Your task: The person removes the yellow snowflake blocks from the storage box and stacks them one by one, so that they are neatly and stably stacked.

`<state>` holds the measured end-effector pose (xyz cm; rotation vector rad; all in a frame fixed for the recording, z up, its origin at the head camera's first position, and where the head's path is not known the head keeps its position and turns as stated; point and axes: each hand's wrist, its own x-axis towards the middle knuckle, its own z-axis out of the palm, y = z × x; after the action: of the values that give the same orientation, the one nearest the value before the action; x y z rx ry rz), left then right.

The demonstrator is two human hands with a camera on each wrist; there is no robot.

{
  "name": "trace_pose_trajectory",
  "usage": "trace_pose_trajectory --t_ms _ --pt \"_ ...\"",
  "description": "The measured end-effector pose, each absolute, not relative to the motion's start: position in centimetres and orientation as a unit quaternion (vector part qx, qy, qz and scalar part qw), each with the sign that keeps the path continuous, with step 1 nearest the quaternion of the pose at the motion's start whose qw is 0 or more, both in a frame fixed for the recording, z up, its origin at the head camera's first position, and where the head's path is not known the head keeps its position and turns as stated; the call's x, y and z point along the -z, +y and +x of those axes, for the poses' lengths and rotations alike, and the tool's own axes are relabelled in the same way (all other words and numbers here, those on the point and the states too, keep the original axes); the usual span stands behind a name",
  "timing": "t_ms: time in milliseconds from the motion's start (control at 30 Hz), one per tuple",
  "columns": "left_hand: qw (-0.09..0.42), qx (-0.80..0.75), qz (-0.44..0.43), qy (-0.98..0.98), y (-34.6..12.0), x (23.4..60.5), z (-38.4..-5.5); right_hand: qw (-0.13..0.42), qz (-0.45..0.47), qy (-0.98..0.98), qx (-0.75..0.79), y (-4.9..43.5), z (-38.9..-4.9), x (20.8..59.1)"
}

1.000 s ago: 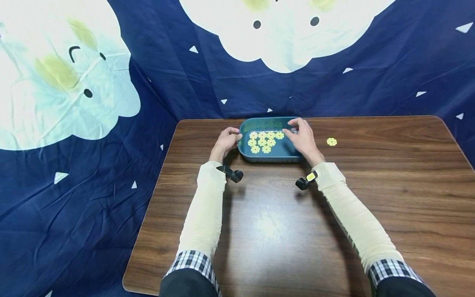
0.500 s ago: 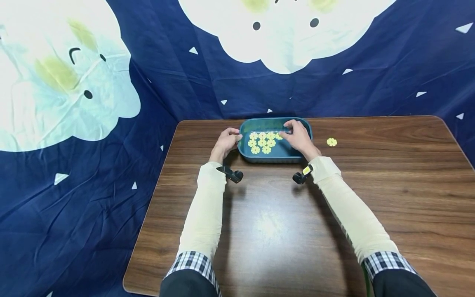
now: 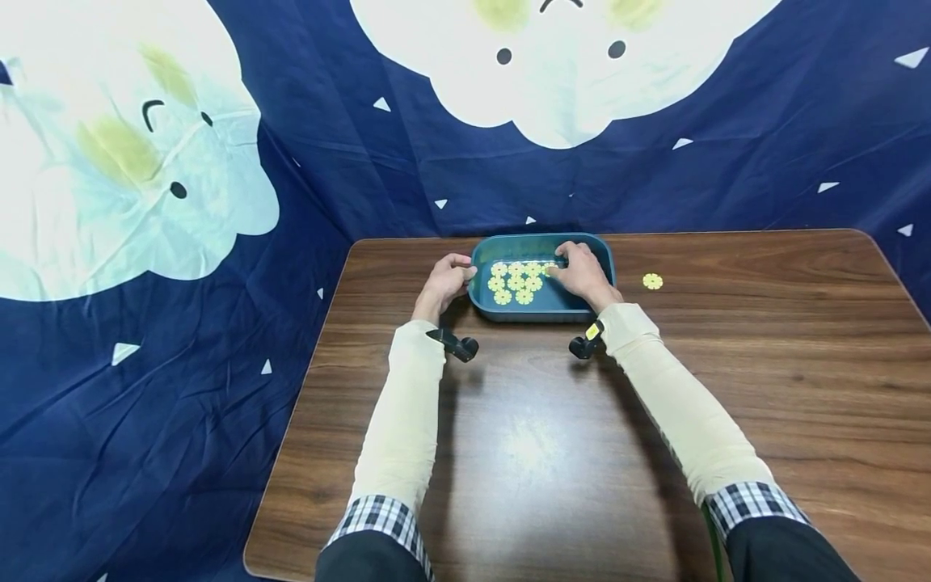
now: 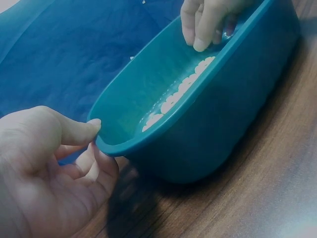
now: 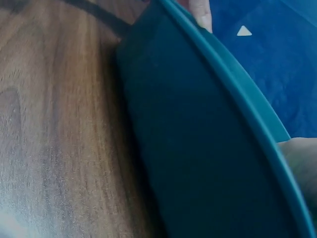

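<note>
A teal plastic basin stands at the far side of the table, with several small yellow flower-shaped pieces laid in rows on its floor. My left hand pinches its left rim; the left wrist view shows the thumb on top and curled fingers below the rim. Over the right end of the top row reaches my right hand, inside the basin. Its thumb and forefinger are spread apart, with the thumb at the edge of the last flower piece. In the right wrist view the basin wall hides most of that hand.
One more yellow flower piece lies on the wooden table, right of the basin. Behind the basin hangs a dark blue curtain with white cloud shapes, close to the table's back edge.
My right hand has moved left and a little down inside the basin, now covering part of the last flower in the top row. The left hand keeps its hold on the rim.
</note>
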<state>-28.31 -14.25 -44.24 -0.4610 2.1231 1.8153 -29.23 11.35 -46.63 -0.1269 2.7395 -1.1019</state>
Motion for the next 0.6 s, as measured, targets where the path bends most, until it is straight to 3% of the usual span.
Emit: trace_pose_trajectory --t_ms 600 --pt "0.155 -0.629 -0.159 0.745 -14.37 44.38 -28.34 0.116 -0.063 0.962 0.238 10.42 -29.27 46.92"
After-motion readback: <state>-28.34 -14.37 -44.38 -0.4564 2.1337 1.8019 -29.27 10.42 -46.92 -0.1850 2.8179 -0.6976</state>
